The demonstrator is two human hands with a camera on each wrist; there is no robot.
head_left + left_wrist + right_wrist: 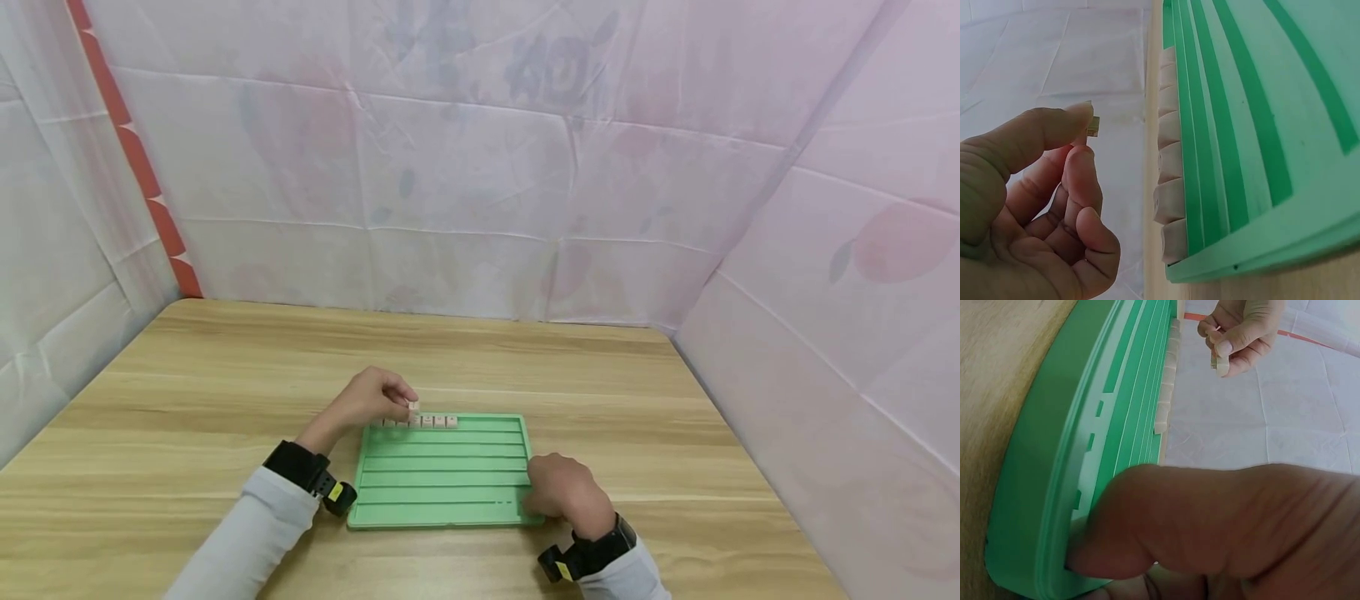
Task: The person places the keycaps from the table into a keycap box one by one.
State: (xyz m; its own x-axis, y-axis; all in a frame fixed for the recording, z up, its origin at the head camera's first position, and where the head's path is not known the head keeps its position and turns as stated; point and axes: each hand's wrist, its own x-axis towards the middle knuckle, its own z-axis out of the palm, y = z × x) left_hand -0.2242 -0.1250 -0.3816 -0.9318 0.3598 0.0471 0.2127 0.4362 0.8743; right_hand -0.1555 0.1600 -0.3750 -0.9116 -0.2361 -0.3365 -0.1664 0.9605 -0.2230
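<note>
The thumb and fingertips of my left hand [367,397] pinch a small pale cube-like tile [1093,127], raised above the far edge of a green ridged tray [442,479]. Along the tray's top groove stands a row of several similar beige tiles [440,422], partly covered by that hand in the head view. At the tray's near right corner my right hand [567,492] holds the rim, a bent finger [1122,531] on its inner side. Its other fingers are mostly hidden below in the right wrist view.
The tray lies on a wood-grain table [225,383]. Pale printed sheets [465,167] hang behind the table and at both sides. A black strap with a small camera [315,475] sits on the left wrist, and a like one [592,554] on the right.
</note>
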